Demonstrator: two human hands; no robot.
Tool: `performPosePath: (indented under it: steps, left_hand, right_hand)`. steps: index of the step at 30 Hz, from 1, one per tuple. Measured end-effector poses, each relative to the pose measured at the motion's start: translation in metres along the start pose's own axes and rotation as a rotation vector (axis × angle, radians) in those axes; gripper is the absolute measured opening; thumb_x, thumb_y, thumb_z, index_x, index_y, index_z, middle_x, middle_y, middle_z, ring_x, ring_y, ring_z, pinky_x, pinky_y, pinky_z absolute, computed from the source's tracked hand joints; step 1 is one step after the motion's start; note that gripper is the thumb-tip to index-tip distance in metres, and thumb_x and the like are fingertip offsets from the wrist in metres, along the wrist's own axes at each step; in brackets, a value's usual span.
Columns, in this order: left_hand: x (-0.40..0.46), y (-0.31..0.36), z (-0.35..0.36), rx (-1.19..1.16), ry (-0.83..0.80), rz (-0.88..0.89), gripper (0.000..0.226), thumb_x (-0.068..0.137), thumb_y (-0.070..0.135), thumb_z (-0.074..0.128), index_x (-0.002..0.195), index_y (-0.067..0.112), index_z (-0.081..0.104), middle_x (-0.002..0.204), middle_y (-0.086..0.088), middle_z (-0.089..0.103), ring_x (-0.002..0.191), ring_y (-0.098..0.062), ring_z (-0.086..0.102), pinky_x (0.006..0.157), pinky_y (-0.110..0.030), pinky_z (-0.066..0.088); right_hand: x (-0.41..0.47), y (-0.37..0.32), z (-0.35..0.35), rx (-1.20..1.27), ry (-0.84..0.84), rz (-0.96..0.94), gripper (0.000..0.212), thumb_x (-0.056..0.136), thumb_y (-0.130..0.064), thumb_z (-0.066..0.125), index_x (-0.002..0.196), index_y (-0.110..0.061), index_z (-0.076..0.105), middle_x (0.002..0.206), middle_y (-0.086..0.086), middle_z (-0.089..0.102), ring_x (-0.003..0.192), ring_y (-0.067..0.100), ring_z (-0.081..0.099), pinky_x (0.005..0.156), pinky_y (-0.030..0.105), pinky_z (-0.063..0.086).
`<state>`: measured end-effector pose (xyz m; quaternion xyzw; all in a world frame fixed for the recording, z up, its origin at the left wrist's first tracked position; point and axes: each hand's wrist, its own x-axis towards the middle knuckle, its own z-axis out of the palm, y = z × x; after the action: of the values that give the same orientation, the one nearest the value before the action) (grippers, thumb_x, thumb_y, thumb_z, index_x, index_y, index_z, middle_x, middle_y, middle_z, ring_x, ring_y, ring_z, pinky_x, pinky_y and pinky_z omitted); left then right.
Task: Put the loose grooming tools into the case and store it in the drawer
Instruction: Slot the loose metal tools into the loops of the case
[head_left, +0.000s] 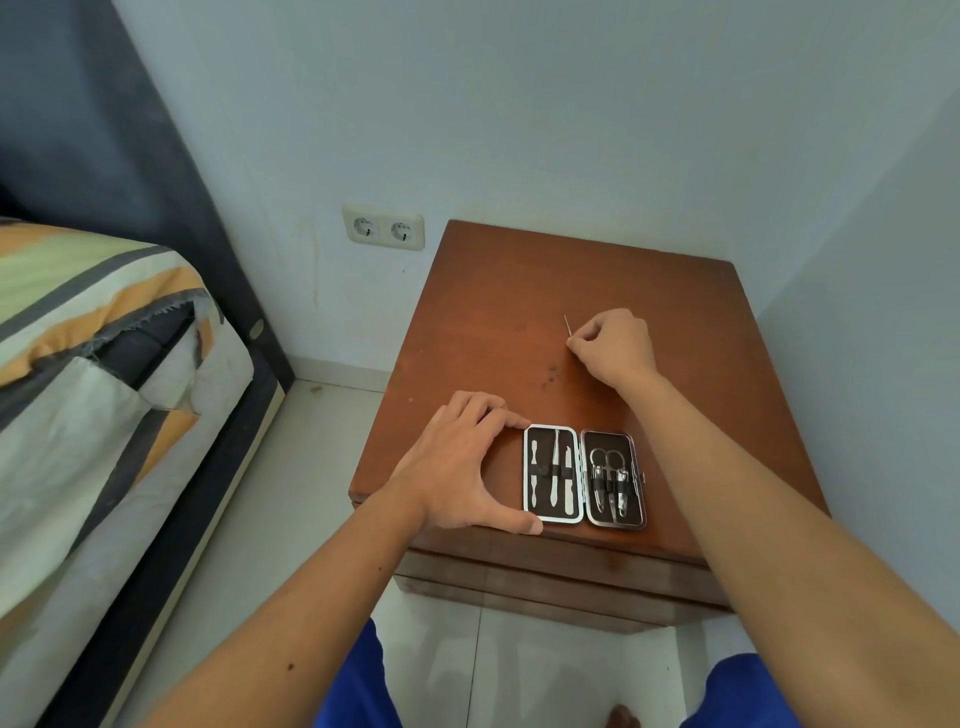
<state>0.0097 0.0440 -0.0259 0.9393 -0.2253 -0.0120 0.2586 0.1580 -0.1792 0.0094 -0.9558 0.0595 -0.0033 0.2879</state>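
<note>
Pinching a thin tool (567, 326) in right hand (615, 345) grip, left hand (462, 465) spread wide, steadying open case (584, 478)

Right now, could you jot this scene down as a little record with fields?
place: wooden nightstand beside a bed
case: open flat near the front edge, tools strapped in both halves
left hand: thumb and fingers at the case's left side
right hand: pinching a thin tool farther back
drawer: shut
</note>
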Motion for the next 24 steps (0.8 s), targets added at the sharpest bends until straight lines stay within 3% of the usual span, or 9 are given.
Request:
performPosePath:
  steps: [4, 6, 9, 11, 14, 16, 24]
  left_hand:
    - [0.000, 0.000, 0.000, -0.002, 0.001, 0.002, 0.111, 0.056, 0.089, 0.078, 0.148, 0.035, 0.048, 0.141, 0.016, 0.039, 0.137, -0.006, 0.030, 0.117, -0.034, 0.033]
    - [0.000, 0.000, 0.000, -0.002, 0.004, 0.004, 0.111, 0.056, 0.089, 0.078, 0.147, 0.034, 0.048, 0.141, 0.016, 0.039, 0.137, -0.006, 0.030, 0.117, -0.034, 0.034]
    - [0.000, 0.000, 0.000, -0.007, 0.001, 0.000, 0.111, 0.055, 0.090, 0.077, 0.147, 0.035, 0.048, 0.140, 0.017, 0.038, 0.137, -0.006, 0.030, 0.117, -0.035, 0.034]
    - [0.001, 0.000, 0.000, -0.008, -0.001, -0.002, 0.111, 0.054, 0.090, 0.077, 0.147, 0.036, 0.048, 0.140, 0.018, 0.039, 0.137, -0.006, 0.030, 0.118, -0.035, 0.033]
    - [0.001, 0.000, -0.001, -0.012, -0.007, -0.002, 0.111, 0.055, 0.091, 0.077, 0.147, 0.036, 0.048, 0.141, 0.017, 0.039, 0.137, -0.005, 0.030, 0.118, -0.035, 0.033]
    - [0.001, 0.000, -0.001, -0.015, -0.007, 0.000, 0.112, 0.055, 0.091, 0.078, 0.147, 0.036, 0.047, 0.141, 0.018, 0.039, 0.137, -0.005, 0.030, 0.118, -0.035, 0.033]
    - [0.001, 0.001, -0.001, -0.009, -0.028, -0.023, 0.113, 0.055, 0.092, 0.077, 0.149, 0.038, 0.045, 0.144, 0.018, 0.039, 0.138, -0.004, 0.028, 0.118, -0.034, 0.031]
  right_hand:
    - [0.001, -0.006, 0.006, -0.220, -0.035, -0.087, 0.027, 0.095, -0.016, 0.051, 0.090, -0.004, 0.075, 0.099, 0.020, 0.074, 0.092, 0.043, 0.068, 0.079, 0.040, 0.054]
    - [-0.002, -0.004, 0.006, -0.186, -0.039, -0.124, 0.023, 0.097, -0.016, 0.049, 0.097, -0.006, 0.069, 0.100, 0.016, 0.070, 0.091, 0.039, 0.064, 0.079, 0.041, 0.051]
    - [-0.008, 0.003, 0.004, 0.118, -0.008, -0.093, 0.010, 0.097, -0.015, 0.059, 0.097, -0.016, 0.069, 0.090, 0.003, 0.071, 0.086, 0.025, 0.066, 0.080, 0.039, 0.055]
    - [-0.013, 0.008, 0.001, 0.387, -0.057, -0.025, 0.015, 0.098, -0.007, 0.064, 0.107, -0.016, 0.072, 0.089, 0.002, 0.075, 0.077, 0.017, 0.068, 0.082, 0.037, 0.060]
    - [-0.026, 0.012, -0.007, 0.632, -0.162, 0.016, 0.024, 0.101, 0.001, 0.061, 0.115, -0.013, 0.074, 0.091, 0.007, 0.073, 0.074, 0.013, 0.062, 0.072, 0.024, 0.056]
    - [-0.038, 0.013, -0.014, 0.718, -0.198, 0.008, 0.024, 0.103, 0.003, 0.058, 0.108, -0.013, 0.076, 0.090, 0.008, 0.071, 0.074, 0.013, 0.061, 0.068, 0.020, 0.054]
    - [-0.081, 0.015, -0.034, 0.871, -0.259, 0.005, 0.016, 0.100, 0.004, 0.062, 0.115, 0.001, 0.068, 0.089, 0.015, 0.078, 0.070, 0.019, 0.066, 0.062, 0.023, 0.056]
